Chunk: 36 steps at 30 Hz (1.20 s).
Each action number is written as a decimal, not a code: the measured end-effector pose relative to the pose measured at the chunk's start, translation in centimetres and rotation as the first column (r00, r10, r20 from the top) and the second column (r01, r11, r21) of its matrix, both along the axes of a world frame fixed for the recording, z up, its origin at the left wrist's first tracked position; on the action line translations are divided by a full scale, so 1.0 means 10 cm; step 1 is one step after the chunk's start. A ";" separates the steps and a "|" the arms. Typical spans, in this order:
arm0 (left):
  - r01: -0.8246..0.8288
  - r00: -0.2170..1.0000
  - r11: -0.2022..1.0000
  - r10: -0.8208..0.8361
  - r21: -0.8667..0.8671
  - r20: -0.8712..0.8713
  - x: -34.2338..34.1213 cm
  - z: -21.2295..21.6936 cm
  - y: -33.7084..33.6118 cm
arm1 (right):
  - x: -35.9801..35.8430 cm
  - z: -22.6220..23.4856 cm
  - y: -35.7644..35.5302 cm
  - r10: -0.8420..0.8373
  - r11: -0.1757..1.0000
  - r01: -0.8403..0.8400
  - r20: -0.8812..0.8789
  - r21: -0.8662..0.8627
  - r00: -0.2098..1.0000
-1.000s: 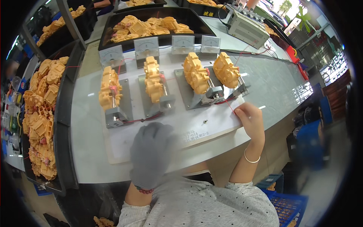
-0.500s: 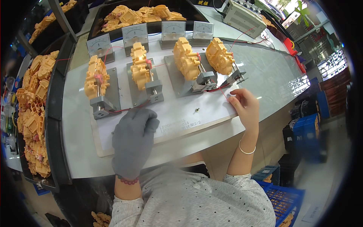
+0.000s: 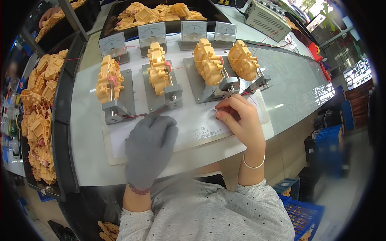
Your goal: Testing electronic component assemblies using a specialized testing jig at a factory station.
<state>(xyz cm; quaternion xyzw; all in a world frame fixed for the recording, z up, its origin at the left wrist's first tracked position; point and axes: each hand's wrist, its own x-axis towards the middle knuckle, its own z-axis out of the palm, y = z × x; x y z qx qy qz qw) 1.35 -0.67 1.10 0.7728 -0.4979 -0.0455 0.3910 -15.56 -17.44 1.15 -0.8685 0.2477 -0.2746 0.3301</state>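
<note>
Along the white board (image 3: 169, 138) stand several yellow plastic gearbox housings, each on a grey metal fixture: one at far left (image 3: 108, 80), one beside it (image 3: 158, 70), one right of centre (image 3: 208, 62) and one at far right (image 3: 243, 61). My left hand (image 3: 149, 144), in a grey glove, rests on the board below the left fixtures, near a red-black wire. Its fingers are curled and their tips hidden. My bare right hand (image 3: 241, 120) pinches with thumb and forefinger at a small metal toggle switch (image 3: 217, 115), mostly covered by the fingers.
Several analog meters (image 3: 152, 35) stand behind the fixtures. Black bins of yellow housings lie at the back (image 3: 225, 17) and left (image 3: 66, 132). A grey power supply (image 3: 267, 22) sits at back right, with thin red wires. A blue crate (image 3: 303, 213) is at lower right.
My right hand has moved left and slightly down, from the wire by the far-right fixture to the toggle switch. The whole view has shifted a little; my left hand stays on the board.
</note>
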 end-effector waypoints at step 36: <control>-0.046 0.601 0.926 -0.273 -0.374 -0.751 0.09 0.17 -0.29 | -0.05 -0.08 -0.01 -0.026 0.998 0.018 0.138 0.062 0.990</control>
